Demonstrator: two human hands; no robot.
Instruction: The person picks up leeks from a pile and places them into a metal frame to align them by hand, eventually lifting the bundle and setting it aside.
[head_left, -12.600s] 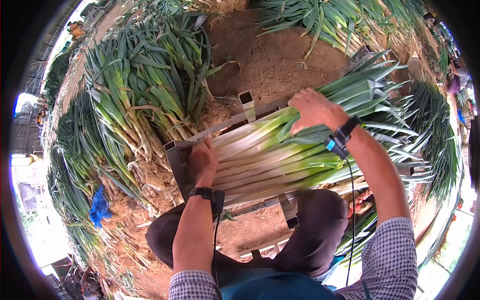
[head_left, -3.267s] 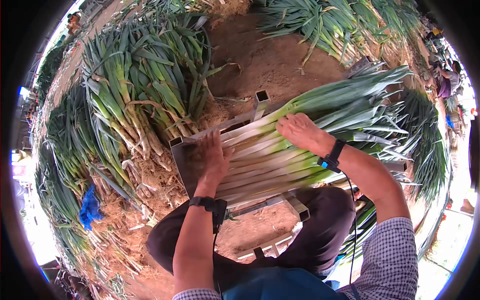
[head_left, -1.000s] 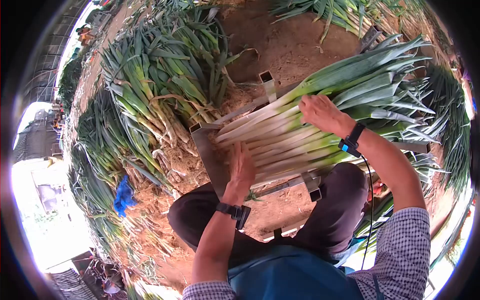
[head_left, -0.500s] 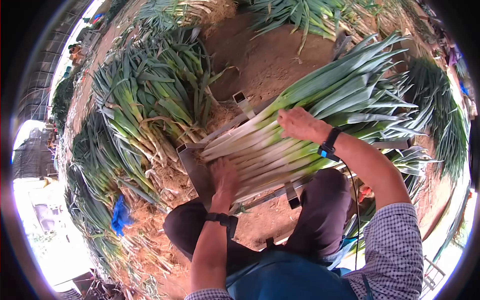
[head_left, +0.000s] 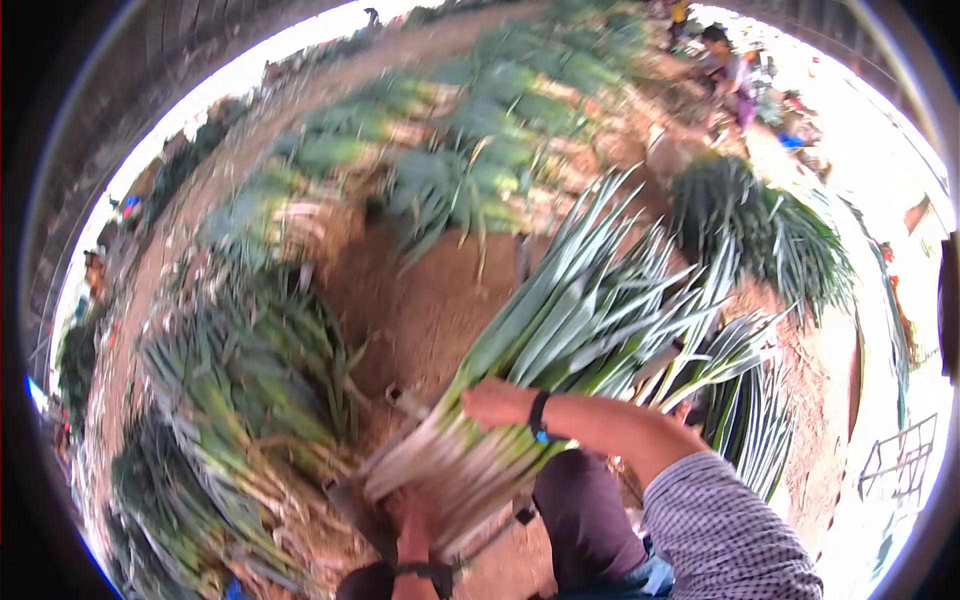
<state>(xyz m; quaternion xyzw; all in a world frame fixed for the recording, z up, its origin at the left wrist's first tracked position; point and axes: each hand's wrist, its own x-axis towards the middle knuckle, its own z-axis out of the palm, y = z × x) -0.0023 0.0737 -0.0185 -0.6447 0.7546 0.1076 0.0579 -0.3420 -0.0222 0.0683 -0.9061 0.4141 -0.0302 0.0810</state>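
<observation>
On the metal frame point(head_left: 350, 497): leek bundle point(head_left: 520, 370), both hands applied.
I see my right hand point(head_left: 492, 402) resting flat on the bundle's upper side; my left hand point(head_left: 412, 512) presses the white root ends, grip indeterminable through blur. No legible writing. More leek piles point(head_left: 250, 370) lie left.

A long bundle of leeks point(head_left: 530, 380) was seen with pale white stalks shading through light green into deep green, blue-tinged leaves. A black wristband with a blue tab point(head_left: 540, 415) was worn above the right hand point(head_left: 492, 402). The sleeve of woven shirt cloth point(head_left: 720, 530) was patterned in a fine blue-and-white check. Dark maroon trouser cloth point(head_left: 580, 510) was shown at the knee. The bare earth floor point(head_left: 420, 300) was coloured reddish brown.
</observation>
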